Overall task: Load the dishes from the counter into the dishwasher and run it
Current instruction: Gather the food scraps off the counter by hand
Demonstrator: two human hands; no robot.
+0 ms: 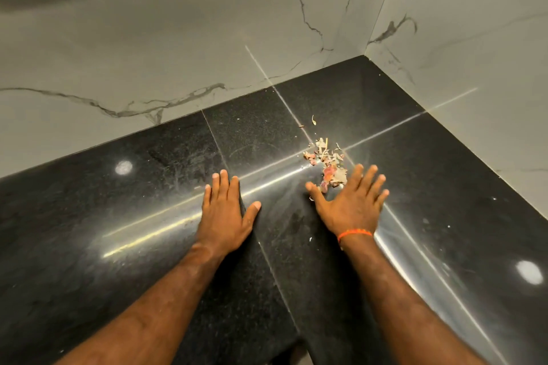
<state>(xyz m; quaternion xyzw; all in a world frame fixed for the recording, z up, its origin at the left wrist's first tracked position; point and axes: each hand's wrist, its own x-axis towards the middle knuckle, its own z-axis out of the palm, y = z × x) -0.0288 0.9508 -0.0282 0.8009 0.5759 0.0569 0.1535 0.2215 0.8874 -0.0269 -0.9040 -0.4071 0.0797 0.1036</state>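
While resting flat on the glossy black speckled stone surface (pixel 118 246), both empty: left hand (pixel 225 213) spread palm-down with fingers together, gripping nothing; right hand (pixel 351 204) likewise splayed open, orange thread wristband (pixel 354 233) at the wrist, fingertips touching the near edge of a small heap of dry pinkish peel scraps and flakes (pixel 327 160). No dishes anywhere in view, no dishwasher either; only the grey-veined white marble wall (pixel 178 38) meeting the stone at a corner behind the heap. Probably a tidying step, with loading either finished or elsewhere out of sight; cannot tell which.

Likely trouble from here: a sweep with open, gapped fingers letting the lighter flakes slip through and scatter wider across the stone, or into the seams between slabs. A fast push toward the front edge, with no cupped hand waiting below, sending scraps to the floor. Stray bits already lying apart near the wall and by the right wrist, easily missed. Damp smears on the polish, likely to make fragments cling rather than slide.
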